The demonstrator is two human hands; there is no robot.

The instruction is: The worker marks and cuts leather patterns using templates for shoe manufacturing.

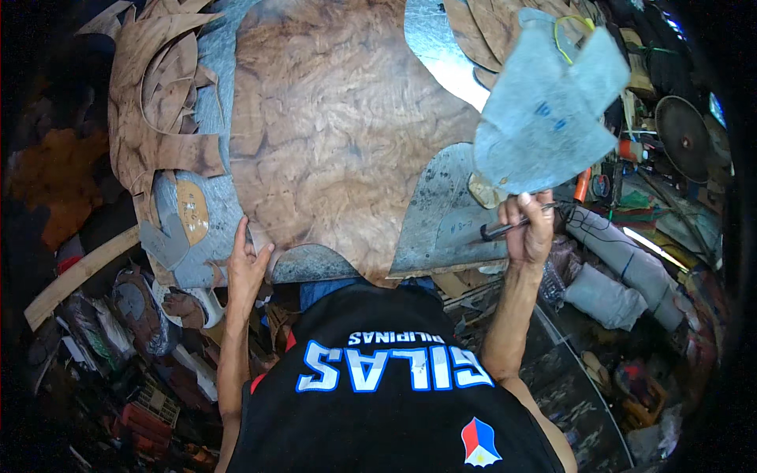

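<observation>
A large piece of brown mottled leather (pixel 331 134) lies on the grey metal-like work surface (pixel 449 205). On its near left corner rests my left hand (pixel 247 264), open, with the fingers stretched and the thumb apart. My right hand (pixel 530 229) is closed, raised at the right of the leather. It pinches the lower tip of a grey flat pattern piece (pixel 544 118), which is held up and has a notch at its far end. A dark slim pen-like tool (pixel 505 229) also sits between the right fingers; its exact kind is unclear.
Brown leather offcuts (pixel 173 150) lie along the left of the surface, with more strips (pixel 477 31) at the far right. A tan pattern piece (pixel 192 211) is near the left edge. Rolled sheets (pixel 623 260) and a round dark disc (pixel 682 135) stand at right.
</observation>
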